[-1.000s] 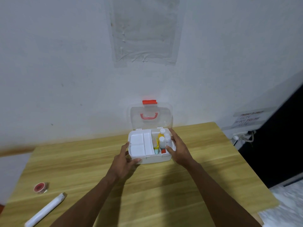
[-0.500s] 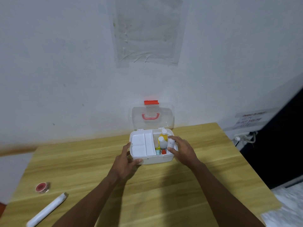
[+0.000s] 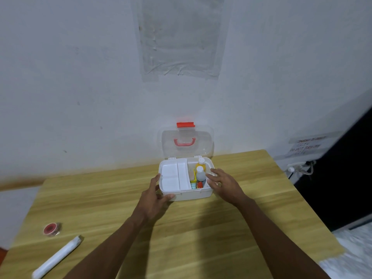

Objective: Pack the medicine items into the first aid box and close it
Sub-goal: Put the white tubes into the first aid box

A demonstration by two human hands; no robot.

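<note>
**Now the left hand (image 3: 155, 200) grips the open first aid box (image 3: 186, 195), the right hand (image 3: 225, 183) holds nothing**

Now the first aid box stands on the tabletop (image 3: 201, 228) close to the far edge, about at the middle of that edge, with its back near the wall (image 3: 80, 77). Its clear lid (image 3: 204, 137) is open and stands upright. The lid has a red latch (image 3: 185, 125) at its top and a red handle (image 3: 184, 142) in its middle.

Inside the box, a white tray (image 3: 171, 178) fills the left part. In the right part a yellow bottle (image 3: 201, 165) stands at the back, and a white bottle (image 3: 200, 175) stands just in front of it. Both are upright. Nearer to the front wall are a small red-topped thing (image 3: 199, 185) and a yellow and green thing (image 3: 193, 182). They are too small to tell what they are.

The left hand holds the box at its front left corner. The thumb presses on the front wall and the fingers lie along the left wall. The right hand is over the right rim of the box, with its fingers spread and relaxed. It is blurred, so I cannot tell if it touches the rim.

Two things lie outside the box, well apart from it. A red tape roll (image 3: 51, 229) lies near the left edge of the tabletop. A white wrapped roll (image 3: 57, 256) lies at a slant by the near left corner.
</note>
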